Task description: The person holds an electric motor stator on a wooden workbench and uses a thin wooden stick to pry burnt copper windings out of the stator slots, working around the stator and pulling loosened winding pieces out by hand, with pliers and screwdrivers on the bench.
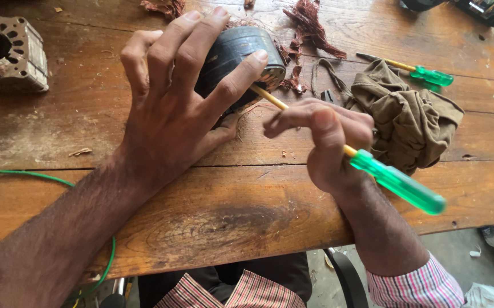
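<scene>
My left hand [172, 108] is spread over a dark round motor stator [241, 54] standing on the wooden table [247, 211], with fingers gripping its top and side. My right hand [321, 142] holds a screwdriver [395, 179] with a green translucent handle and a yellow shaft. The shaft runs up and left into the stator's lower side, under my left forefinger. Its tip is hidden inside the stator.
A crumpled olive cloth [409, 117] lies right of my right hand. A second green-handled screwdriver [424, 73] lies behind it. Tangles of copper wire [309, 25] are scattered at the back. Another metal stator [10, 54] sits far left. A green wire [41, 177] crosses the table's left front.
</scene>
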{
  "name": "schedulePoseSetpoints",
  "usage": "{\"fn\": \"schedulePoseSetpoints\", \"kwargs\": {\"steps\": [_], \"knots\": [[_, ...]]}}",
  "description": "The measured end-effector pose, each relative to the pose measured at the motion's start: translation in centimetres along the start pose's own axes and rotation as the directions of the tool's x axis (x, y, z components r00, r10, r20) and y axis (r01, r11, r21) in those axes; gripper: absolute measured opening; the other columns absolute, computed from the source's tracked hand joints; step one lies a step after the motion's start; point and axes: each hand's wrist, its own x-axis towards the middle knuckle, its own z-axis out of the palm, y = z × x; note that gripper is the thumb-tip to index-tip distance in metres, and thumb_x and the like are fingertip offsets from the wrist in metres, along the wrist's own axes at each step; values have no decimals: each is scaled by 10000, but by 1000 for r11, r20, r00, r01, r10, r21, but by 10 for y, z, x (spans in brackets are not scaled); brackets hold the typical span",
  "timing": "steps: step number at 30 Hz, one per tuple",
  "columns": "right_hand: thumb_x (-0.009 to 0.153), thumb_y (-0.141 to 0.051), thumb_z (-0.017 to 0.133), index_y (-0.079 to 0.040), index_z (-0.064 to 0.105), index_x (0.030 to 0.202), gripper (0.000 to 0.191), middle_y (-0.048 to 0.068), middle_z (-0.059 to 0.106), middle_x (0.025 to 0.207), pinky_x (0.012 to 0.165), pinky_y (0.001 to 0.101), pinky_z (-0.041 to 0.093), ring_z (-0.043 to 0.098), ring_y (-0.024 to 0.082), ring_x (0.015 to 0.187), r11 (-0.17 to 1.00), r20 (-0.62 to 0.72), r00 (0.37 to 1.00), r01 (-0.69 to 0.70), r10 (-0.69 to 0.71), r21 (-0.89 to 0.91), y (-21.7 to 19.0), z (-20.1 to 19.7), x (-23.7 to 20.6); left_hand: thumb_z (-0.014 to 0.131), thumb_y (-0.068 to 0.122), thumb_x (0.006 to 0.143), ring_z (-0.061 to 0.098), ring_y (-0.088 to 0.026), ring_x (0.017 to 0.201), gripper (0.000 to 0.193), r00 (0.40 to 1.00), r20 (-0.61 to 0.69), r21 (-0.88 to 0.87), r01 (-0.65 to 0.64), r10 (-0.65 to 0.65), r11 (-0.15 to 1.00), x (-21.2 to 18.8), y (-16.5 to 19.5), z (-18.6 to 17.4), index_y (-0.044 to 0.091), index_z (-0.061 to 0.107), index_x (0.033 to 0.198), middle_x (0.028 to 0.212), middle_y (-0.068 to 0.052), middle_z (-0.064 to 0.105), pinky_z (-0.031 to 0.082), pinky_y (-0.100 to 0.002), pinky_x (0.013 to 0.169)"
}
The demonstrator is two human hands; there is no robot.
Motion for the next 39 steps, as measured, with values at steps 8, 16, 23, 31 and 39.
{"fn": "schedulePoseSetpoints", "kwargs": {"steps": [8, 16, 23, 31, 39], "knots": [[1125, -223, 410, -18, 739, 930, 434, 87, 717, 788, 633, 311, 569, 709, 182, 661, 972, 46, 996, -63, 75, -227, -5, -5, -5, 965, 382, 878, 320, -355, 1468, 797, 999, -13, -17, 46, -46, 999, -1, 4, 5, 264, 541, 1543, 1587, -178, 339, 298, -603, 1112], [1144, -197, 493, -56, 726, 1006, 305, 82, 714, 883, 652, 320, 584, 738, 207, 724, 974, 104, 994, 56, -33, -221, -6, -14, -7, 884, 331, 906, 252, -395, 1453, 712, 991, -12, 8, 133, -133, 991, -2, 15, 9, 268, 554, 1533, 1592, -218, 265, 309, -558, 1115], [1116, -208, 545, -68, 745, 995, 272, 67, 717, 858, 614, 324, 569, 728, 210, 718, 964, 96, 994, 77, -55, -254, -5, -16, -9, 819, 298, 927, 125, -382, 1509, 667, 982, 34, 46, 185, -186, 982, -16, 18, 14, 282, 542, 1533, 1642, -203, 166, 295, -552, 1226], [1068, -182, 590, -52, 759, 955, 241, 70, 724, 816, 617, 344, 563, 724, 204, 680, 962, 94, 994, 86, -64, -261, -4, -16, -10, 794, 286, 933, 134, -358, 1513, 630, 992, -9, 102, 130, -129, 986, -15, 13, 17, 281, 575, 1524, 1647, -185, 181, 291, -547, 1203], [1140, -147, 589, -33, 679, 1304, 219, 133, 766, 1126, 834, 299, 661, 808, 210, 951, 968, 65, 990, 134, -123, -214, -1, -18, -11, 789, 299, 918, 197, -355, 1484, 632, 997, -50, 167, 60, -53, 984, -13, 8, 16, 266, 610, 1523, 1608, -210, 275, 304, -556, 1134]]}}
